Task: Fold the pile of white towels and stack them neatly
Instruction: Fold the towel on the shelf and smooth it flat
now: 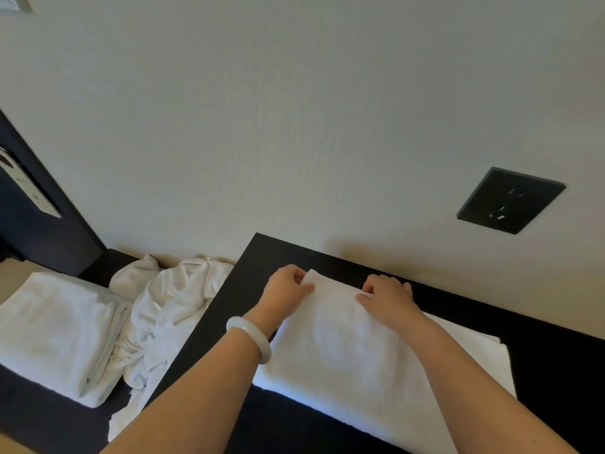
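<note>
Left grip: my left grip (288, 290) pinches the far left corner of the towel (343, 355), fingers curled over the edge and thumb lying on top of the cloth.
Right grip: my right grip (389, 298) grasps the same far edge further to the right, fingers curled round the fold, thumb flat on the upper face.
Towel: white and thick, it lies on the black desk (556, 371) in the lower centre of the frame, with its far edge near the wall (294, 126) and its near end running out at the bottom.
Under layer: a flatter white layer (474, 348) shows from beneath the towel at the right (I cannot tell whether it is the same towel or another).
Folded stack: the folded stack (55, 332) sits at the lower left on a lower dark surface (39, 417), its edges squared.
Unfolded pile: the crumpled pile (170, 309) lies between the folded stack and the desk's left edge, touching the stack.
Bracelet: a pale bangle (248, 339) circles my left wrist.
Socket: a black socket plate (510, 199) sits on the wall at centre right, above the desk.
</note>
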